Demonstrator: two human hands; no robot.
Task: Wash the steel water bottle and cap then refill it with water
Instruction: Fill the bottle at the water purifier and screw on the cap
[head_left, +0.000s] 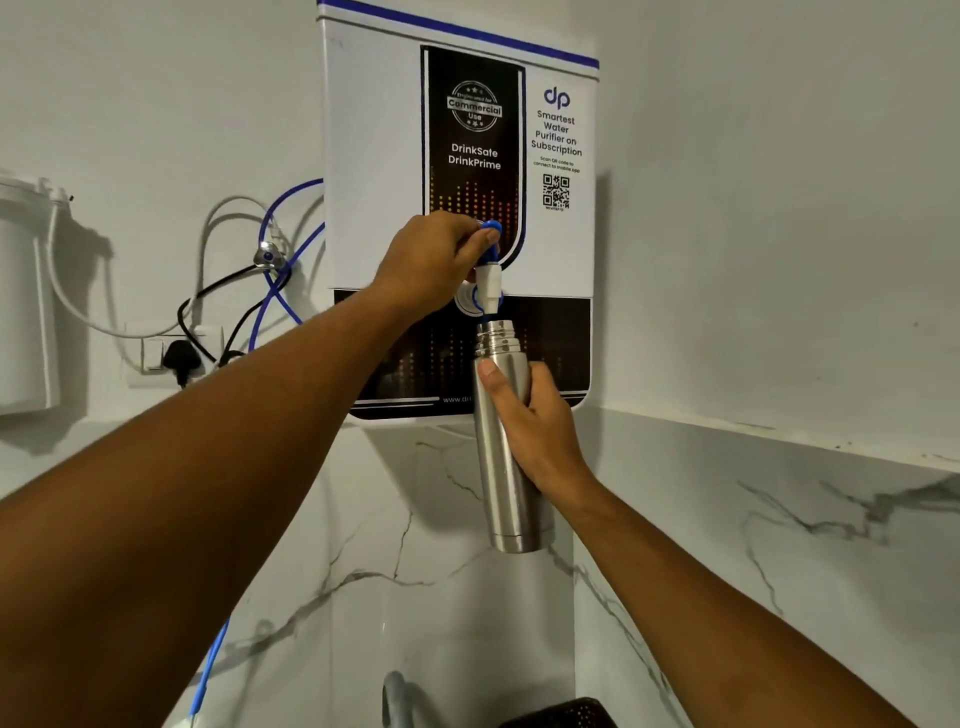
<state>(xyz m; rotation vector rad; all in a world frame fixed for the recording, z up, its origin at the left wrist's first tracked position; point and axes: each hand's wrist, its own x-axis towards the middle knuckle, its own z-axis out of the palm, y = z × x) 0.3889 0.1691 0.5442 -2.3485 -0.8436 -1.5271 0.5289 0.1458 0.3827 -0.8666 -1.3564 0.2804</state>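
A tall steel water bottle without its cap is held upright in the air, its threaded mouth right under the white spout of a wall-mounted water purifier. My right hand grips the bottle around its upper body. My left hand pinches the blue tap lever at the purifier's front. The cap is not in view. Whether water is running cannot be told.
Blue and white tubes and black cables hang left of the purifier near a wall socket with a plug. A white filter housing is at far left. Marble wall below; a tap spout and a dark basket at the bottom edge.
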